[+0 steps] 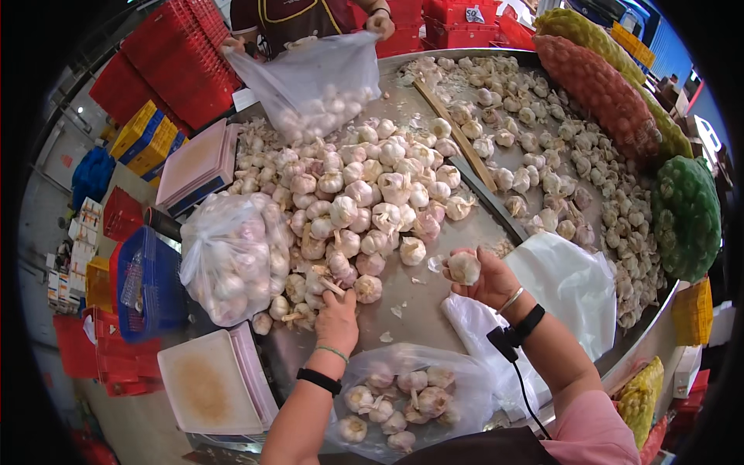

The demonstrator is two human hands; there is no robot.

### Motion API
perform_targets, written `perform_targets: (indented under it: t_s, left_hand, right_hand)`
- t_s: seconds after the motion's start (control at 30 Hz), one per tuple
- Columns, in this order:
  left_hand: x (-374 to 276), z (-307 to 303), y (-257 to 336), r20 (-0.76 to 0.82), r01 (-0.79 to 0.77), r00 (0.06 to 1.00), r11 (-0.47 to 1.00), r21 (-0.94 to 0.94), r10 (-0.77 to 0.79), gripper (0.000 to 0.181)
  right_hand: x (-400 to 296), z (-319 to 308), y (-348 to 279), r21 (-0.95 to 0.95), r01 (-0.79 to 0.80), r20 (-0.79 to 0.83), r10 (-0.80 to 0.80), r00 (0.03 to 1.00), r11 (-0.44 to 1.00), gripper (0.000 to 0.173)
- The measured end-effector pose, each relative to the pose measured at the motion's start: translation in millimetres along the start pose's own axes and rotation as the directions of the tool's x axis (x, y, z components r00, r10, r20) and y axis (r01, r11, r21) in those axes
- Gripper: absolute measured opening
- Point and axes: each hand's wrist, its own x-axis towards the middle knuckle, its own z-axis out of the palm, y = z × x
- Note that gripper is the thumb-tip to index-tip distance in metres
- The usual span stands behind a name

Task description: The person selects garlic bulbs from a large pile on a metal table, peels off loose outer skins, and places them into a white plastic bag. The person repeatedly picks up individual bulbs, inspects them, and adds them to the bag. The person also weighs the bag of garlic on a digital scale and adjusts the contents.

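Note:
At the near edge of a big pile of garlic bulbs (360, 192), my left hand (337, 322) has its fingertips at the stem of a bulb; whether it grips the stem is hard to tell. My right hand (485, 279), palm up, holds a garlic bulb (464, 268) over the metal table (407, 314). Below both hands, close to my body, lies a clear plastic bag (407, 395) with several bulbs in it. A full, tied clear bag of garlic (232, 261) stands left of the pile. White plastic bags (564, 279) lie beneath and beside my right forearm.
Two scales (203, 381) (195, 163) stand at left, near a blue basket (148, 285). A wooden strip (456, 136) and a metal bar (488, 200) divide the garlic. Opposite, a co-worker's hands (380, 24) hold another bag of garlic (314, 81). Full mesh sacks (598, 96) line the right rim.

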Motion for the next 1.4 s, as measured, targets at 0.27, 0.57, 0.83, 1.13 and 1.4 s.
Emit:
perform_targets:
  t_s: [0.27, 0.57, 0.83, 1.13, 1.4]
  left_hand:
    - [-48, -25, -22, 0.341, 0.339, 0.94, -0.063, -0.939, -0.028, 0.032]
    - [-149, -53, -13, 0.216, 0.269, 0.957, -0.861, -0.431, 0.191, 0.054]
    - [-176, -30, 1, 0.274, 0.23, 0.95, -0.928, -0.294, 0.148, 0.041]
    - [-193, -37, 17, 0.281, 0.31, 0.936, -0.87, -0.382, 0.21, 0.045]
    - [-232, -32, 12, 0.107, 0.273, 0.959, -0.76, -0.59, 0.261, 0.057]
  right_hand:
    - [63, 27, 25, -0.979, 0.079, 0.157, -0.444, 0.882, -0.189, 0.046]
    - [102, 42, 43, -0.869, 0.0, 0.177, -0.313, 0.933, -0.494, 0.046]
    - [-19, 97, 57, -0.172, -0.297, 0.134, 0.321, 0.938, 0.939, 0.058]
    - [-113, 108, 123, 0.095, -0.472, 0.063, 0.468, 0.881, 0.876, 0.061]
    - [-131, 116, 158, -0.307, -0.253, 0.004, 0.267, 0.964, 0.917, 0.045]
